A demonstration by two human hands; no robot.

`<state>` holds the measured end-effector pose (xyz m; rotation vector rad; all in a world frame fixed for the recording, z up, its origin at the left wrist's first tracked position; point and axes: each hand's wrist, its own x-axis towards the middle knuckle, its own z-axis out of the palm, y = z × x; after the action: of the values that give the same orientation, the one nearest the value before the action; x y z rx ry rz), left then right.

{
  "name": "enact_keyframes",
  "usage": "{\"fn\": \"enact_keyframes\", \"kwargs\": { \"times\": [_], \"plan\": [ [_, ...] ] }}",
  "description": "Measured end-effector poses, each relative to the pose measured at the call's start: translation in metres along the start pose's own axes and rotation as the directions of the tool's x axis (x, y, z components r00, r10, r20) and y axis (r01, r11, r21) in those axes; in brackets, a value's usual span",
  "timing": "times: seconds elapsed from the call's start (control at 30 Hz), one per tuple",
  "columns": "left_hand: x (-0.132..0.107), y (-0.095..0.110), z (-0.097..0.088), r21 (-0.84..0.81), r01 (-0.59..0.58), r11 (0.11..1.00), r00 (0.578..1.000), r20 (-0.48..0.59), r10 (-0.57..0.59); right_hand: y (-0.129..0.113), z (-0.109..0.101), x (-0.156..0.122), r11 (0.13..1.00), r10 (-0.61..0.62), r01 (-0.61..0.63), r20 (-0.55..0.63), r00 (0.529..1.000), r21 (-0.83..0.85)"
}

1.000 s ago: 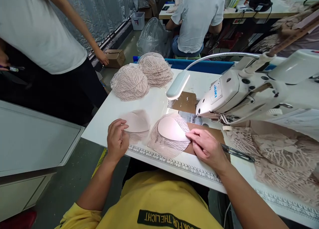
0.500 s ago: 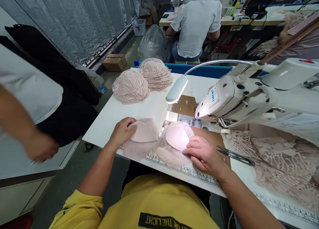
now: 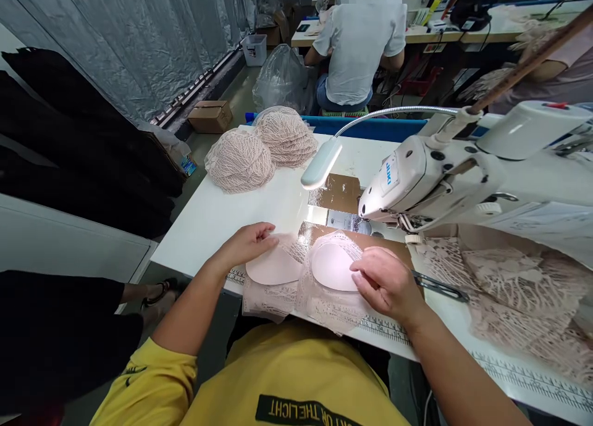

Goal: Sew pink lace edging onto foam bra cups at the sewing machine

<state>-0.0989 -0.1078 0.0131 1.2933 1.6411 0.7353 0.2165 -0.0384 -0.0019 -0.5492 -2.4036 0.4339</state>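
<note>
A pale pink lace bra piece [image 3: 306,293] with two smooth padded cups lies over the table's front edge. My left hand [image 3: 250,246] is at the upper left rim of the left cup [image 3: 273,267], thumb and fingers a little apart. On the other side, my right hand [image 3: 386,284] has its fingers curled in, thumb and fingertips pinching the outer edge of the right cup [image 3: 331,267]. Black thread snips [image 3: 440,286] lie just right of that hand, partly hidden by it. Behind the cups stands the white sewing machine [image 3: 417,173].
Two stacks of lace cups [image 3: 241,160] sit at the table's far left. A lamp [image 3: 322,162] hangs over the work. Lace pieces [image 3: 523,284] are heaped at right. A measuring tape [image 3: 389,330] runs along the front edge. One person [image 3: 361,49] sits ahead; another stands at left.
The bra piece has shifted nearer and slightly right, its lace now hanging over the edge. My left hand has moved right and loosened. The person at left has moved mostly out of view.
</note>
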Motion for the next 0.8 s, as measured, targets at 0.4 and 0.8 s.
{"fn": "enact_keyframes", "kwargs": {
  "times": [0.4,0.8],
  "plan": [
    [0.006,0.011,0.007,-0.222,-0.038,0.974,0.976,0.199,0.084,-0.034,0.032,0.016,0.980,-0.199,0.177,0.554,0.808,0.094],
    [0.016,0.004,-0.009,-0.294,-0.028,0.955,0.993,0.104,0.061,-0.030,0.032,0.015,0.978,-0.200,0.128,0.556,0.807,0.165]
  ]
}}
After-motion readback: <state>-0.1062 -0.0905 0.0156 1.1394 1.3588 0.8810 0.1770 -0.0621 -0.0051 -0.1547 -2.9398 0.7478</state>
